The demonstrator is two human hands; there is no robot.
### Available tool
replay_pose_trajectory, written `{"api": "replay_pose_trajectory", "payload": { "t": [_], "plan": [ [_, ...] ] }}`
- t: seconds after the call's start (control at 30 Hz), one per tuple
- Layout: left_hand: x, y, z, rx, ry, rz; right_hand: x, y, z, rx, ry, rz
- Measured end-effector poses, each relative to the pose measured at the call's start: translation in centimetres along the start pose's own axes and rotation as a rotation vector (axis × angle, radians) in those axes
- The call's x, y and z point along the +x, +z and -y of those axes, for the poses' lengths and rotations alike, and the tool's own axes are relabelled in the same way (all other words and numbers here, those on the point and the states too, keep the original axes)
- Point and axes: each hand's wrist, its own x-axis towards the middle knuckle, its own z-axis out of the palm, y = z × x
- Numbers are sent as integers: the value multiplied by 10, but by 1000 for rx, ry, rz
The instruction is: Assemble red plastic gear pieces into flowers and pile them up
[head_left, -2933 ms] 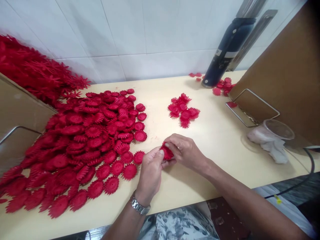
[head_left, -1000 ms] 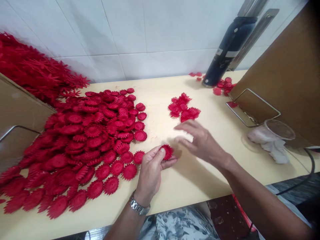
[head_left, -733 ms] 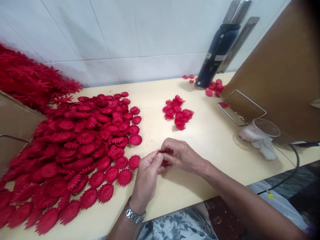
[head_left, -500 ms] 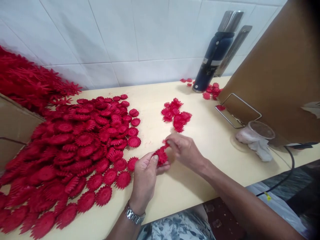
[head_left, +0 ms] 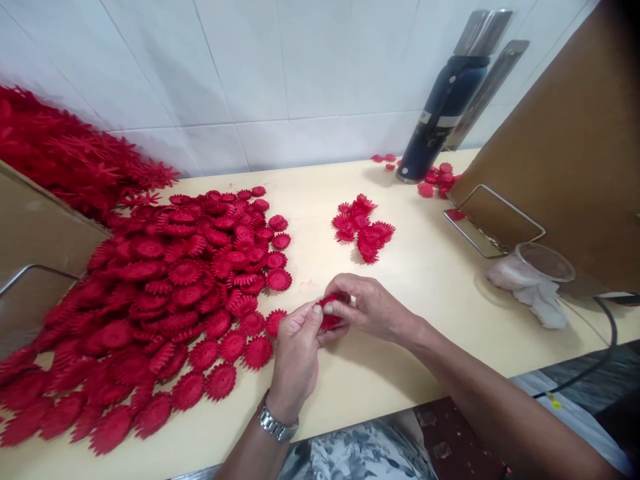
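Observation:
Both hands meet over the cream tabletop [head_left: 430,287] near its front edge. My left hand [head_left: 299,347], with a metal watch on the wrist, pinches a red toothed plastic flower piece [head_left: 331,313] between thumb and fingers. My right hand [head_left: 367,308] curls over the same piece from the right, fingers closed on it. The piece is mostly hidden between the fingers. A large heap of the same red pieces [head_left: 165,287] lies just left of my left hand. A small cluster of red pieces [head_left: 364,228] lies beyond my right hand.
A dark blue bottle [head_left: 436,127] stands at the white tiled wall with a few red pieces [head_left: 439,180] beside it. Brown cardboard panels with wire stands rise at right [head_left: 565,147] and left [head_left: 35,240]. A clear plastic cup [head_left: 544,263] with crumpled tissue sits at right. Red spiky sprigs [head_left: 65,157] pile at back left.
One second ago my right hand was open and away over the table. It came back to the piece in my left hand, pulled at it, and is now closed on it again.

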Motion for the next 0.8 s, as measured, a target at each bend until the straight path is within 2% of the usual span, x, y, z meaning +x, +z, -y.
{"api": "replay_pose_trajectory", "payload": {
  "t": [0.1, 0.23, 0.37, 0.6, 0.7, 0.8],
  "plan": [
    [0, 0, 1, 22, 32, -29, 0, 2, -2, 70, -18, -39],
    [3, -2, 3, 35, 88, -76, -4, 2, 0, 193, 75, -65],
    [4, -4, 6, 116, 192, -122, -7, 9, 3, 144, 138, -151],
    [5, -8, 10, 188, 259, -150, -12, 19, 5, -115, -96, -370],
    [6, -8, 10, 184, 267, -207, -13, 18, 7, -50, -77, -328],
    [6, -7, 9, 157, 247, -176, -14, 17, 8, 38, -48, -198]
  ]
}}
